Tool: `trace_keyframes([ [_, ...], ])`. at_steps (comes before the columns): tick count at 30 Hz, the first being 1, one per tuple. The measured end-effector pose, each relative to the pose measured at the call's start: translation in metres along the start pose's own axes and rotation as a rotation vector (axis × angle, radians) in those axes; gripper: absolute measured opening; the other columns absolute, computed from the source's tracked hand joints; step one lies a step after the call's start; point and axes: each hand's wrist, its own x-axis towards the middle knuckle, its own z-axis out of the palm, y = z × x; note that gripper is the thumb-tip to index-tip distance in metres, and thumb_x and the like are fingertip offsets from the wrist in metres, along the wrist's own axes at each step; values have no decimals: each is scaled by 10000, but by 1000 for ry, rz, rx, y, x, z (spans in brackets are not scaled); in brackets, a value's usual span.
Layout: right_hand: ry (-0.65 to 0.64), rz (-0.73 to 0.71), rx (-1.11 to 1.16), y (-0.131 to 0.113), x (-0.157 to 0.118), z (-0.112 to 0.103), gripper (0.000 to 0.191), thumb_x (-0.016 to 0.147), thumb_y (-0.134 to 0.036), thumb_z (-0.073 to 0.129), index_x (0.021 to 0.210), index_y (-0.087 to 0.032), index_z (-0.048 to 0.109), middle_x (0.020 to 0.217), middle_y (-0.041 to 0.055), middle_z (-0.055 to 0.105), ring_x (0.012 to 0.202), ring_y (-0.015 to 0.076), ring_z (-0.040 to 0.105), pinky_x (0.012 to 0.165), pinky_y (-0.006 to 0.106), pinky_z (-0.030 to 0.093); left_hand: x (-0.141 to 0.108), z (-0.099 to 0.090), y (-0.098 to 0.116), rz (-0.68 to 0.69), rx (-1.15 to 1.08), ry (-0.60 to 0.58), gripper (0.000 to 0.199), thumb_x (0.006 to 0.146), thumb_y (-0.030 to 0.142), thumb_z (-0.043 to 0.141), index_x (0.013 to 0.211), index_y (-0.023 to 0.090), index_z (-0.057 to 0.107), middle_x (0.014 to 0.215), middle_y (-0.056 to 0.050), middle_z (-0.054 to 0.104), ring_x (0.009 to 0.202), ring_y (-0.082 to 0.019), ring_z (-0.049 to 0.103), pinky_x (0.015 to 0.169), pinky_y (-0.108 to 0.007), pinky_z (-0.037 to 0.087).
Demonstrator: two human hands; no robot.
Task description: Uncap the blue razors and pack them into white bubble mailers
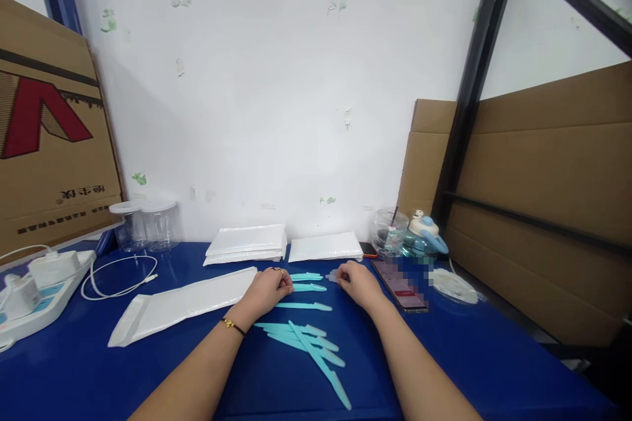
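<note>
My left hand is closed in a pinch at the handle end of a teal eyebrow razor. Small translucent blade covers poke out from the closed fingertips of my right hand. Just beyond my left fingertips lie more teal razors, side by side. Nearer to me, a single razor rests apart, and several others are fanned out, with one lying slantwise across them. A white padded mailer is beside my left hand, its near end folded.
White mailers are stacked by the wall, with another pile alongside. A phone, a plastic cup and a blue-lidded bottle stand or lie rightward. Leftward are a power strip, a white cable and clear jars.
</note>
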Motion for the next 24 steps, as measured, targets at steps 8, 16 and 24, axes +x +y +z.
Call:
trace_keyframes([
  [8, -107, -84, 210, -7, -4, 0, 85, 752, -196, 568, 742, -165, 645, 642, -10, 625, 566, 104, 508, 516, 183, 361, 0, -2, -3, -23, -10, 59, 157, 779, 338, 537, 789, 211, 629, 808, -7, 646, 803, -167, 579, 655, -239, 368],
  [16, -103, -74, 274, -6, -1, 1, 120, 760, -250, 585, 764, -155, 658, 632, -3, 609, 549, 102, 476, 509, 192, 344, 0, -5, -2, -34, -18, 56, 154, 775, 341, 537, 785, 218, 630, 796, -2, 642, 781, -164, 583, 644, -239, 373],
  [24, -190, -111, 292, -19, -7, 1, 128, 724, -273, 631, 747, -168, 700, 651, 3, 661, 598, 127, 564, 557, 203, 421, -3, 0, 5, 35, -89, -49, 194, 771, 364, 530, 782, 204, 639, 776, -1, 655, 712, -152, 579, 625, -229, 392],
])
